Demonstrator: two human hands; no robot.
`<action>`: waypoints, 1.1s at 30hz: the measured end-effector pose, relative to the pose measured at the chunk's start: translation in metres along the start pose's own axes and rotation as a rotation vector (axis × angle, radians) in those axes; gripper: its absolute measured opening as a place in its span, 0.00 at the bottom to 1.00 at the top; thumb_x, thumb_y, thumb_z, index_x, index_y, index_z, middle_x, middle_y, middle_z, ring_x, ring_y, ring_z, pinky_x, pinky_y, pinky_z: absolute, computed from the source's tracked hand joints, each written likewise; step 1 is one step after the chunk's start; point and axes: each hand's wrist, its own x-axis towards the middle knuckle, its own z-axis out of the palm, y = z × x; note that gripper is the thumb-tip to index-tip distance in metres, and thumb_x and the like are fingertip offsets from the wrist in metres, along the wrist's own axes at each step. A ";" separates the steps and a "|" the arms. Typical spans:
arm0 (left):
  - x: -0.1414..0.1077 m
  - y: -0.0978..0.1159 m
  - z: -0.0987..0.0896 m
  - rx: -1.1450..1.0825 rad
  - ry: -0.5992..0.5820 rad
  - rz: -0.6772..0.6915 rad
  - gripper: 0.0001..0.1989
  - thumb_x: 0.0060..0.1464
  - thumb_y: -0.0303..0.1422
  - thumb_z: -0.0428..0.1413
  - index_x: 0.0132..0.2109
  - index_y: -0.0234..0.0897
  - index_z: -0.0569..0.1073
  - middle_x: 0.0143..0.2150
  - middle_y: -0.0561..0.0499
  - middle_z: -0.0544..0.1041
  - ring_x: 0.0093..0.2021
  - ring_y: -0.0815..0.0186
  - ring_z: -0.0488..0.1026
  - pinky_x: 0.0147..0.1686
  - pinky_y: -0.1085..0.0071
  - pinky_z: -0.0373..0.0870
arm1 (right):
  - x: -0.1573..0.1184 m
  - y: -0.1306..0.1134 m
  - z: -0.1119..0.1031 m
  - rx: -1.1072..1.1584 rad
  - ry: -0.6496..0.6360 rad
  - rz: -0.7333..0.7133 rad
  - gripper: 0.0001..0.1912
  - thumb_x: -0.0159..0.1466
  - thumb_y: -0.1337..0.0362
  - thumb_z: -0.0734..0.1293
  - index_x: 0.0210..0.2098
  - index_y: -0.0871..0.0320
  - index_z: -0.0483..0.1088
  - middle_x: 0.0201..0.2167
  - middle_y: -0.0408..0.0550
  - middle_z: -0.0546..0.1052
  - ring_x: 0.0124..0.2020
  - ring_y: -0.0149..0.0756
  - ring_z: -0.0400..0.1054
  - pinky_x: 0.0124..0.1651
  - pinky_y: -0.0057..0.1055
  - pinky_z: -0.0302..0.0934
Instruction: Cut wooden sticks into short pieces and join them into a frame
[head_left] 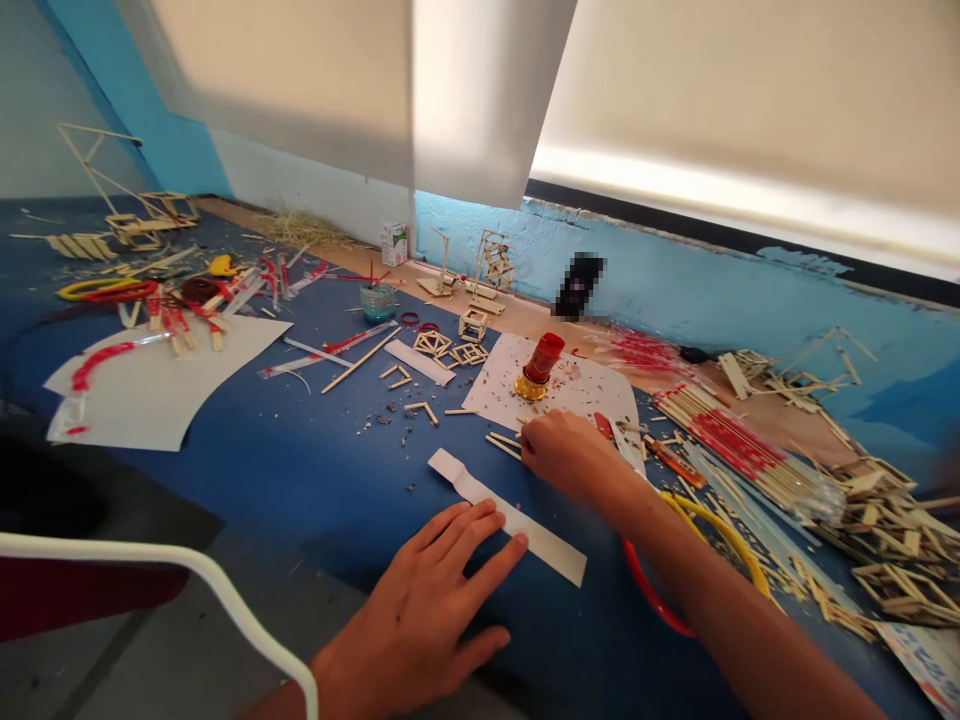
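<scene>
The left hand [442, 590] is palm down near the near edge of the tabletop [337, 480]. Its grip is spread; the fingertips rest on a white paper strip [540, 540], which lies flat apart from a creased far-left end. The right hand [566, 455] is farther in, toward the far edge, with fingers curled down at the ends of thin wooden sticks [504, 446]. Its fingertips are hidden; whether the grip pinches the sticks cannot be told.

Directly beyond the right hand, a red cylinder [546, 352] stands on a gold base [531, 388], set on a debris-strewn white sheet [487, 388]. The right forearm crosses above a yellow loop [739, 545] and a red loop [651, 600], partly covering both. Toward the right edge lie an orange-handled cutter [676, 464] and a plastic-wrapped bundle of red-marked sticks [727, 435]. Small wooden frames [433, 344] and a glass jar [377, 303] are located toward the far edge.

Print on the small carton [394, 243] at the far edge is too small to read. The packet [919, 655] near the right edge bears red lettering, not clearly legible.
</scene>
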 end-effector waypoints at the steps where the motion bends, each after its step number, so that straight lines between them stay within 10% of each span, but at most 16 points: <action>1: 0.000 0.000 -0.001 -0.009 0.000 0.001 0.42 0.56 0.30 0.62 0.73 0.42 0.55 0.70 0.40 0.62 0.72 0.49 0.58 0.66 0.43 0.65 | -0.001 0.001 -0.004 0.039 -0.002 -0.001 0.09 0.60 0.71 0.65 0.28 0.62 0.78 0.28 0.60 0.79 0.30 0.45 0.74 0.33 0.35 0.58; 12: 0.003 0.001 -0.001 -0.073 0.017 -0.007 0.39 0.56 0.31 0.63 0.71 0.43 0.59 0.70 0.38 0.62 0.71 0.48 0.58 0.67 0.44 0.63 | -0.065 0.017 0.020 1.098 -0.193 -0.120 0.10 0.70 0.57 0.65 0.38 0.57 0.67 0.29 0.44 0.77 0.27 0.30 0.68 0.31 0.27 0.64; 21: 0.003 -0.001 0.001 -0.103 0.033 -0.013 0.38 0.55 0.33 0.64 0.70 0.43 0.62 0.69 0.39 0.63 0.71 0.49 0.58 0.67 0.45 0.62 | -0.067 0.012 0.032 1.101 -0.187 -0.091 0.09 0.69 0.58 0.67 0.39 0.58 0.73 0.30 0.43 0.75 0.30 0.31 0.67 0.34 0.27 0.62; 33: 0.003 -0.002 0.004 -0.096 0.049 0.011 0.34 0.60 0.35 0.61 0.70 0.42 0.62 0.68 0.38 0.64 0.72 0.50 0.56 0.68 0.46 0.61 | -0.068 0.009 0.014 1.767 -0.316 0.105 0.07 0.63 0.62 0.72 0.37 0.59 0.73 0.27 0.45 0.79 0.25 0.27 0.68 0.30 0.24 0.61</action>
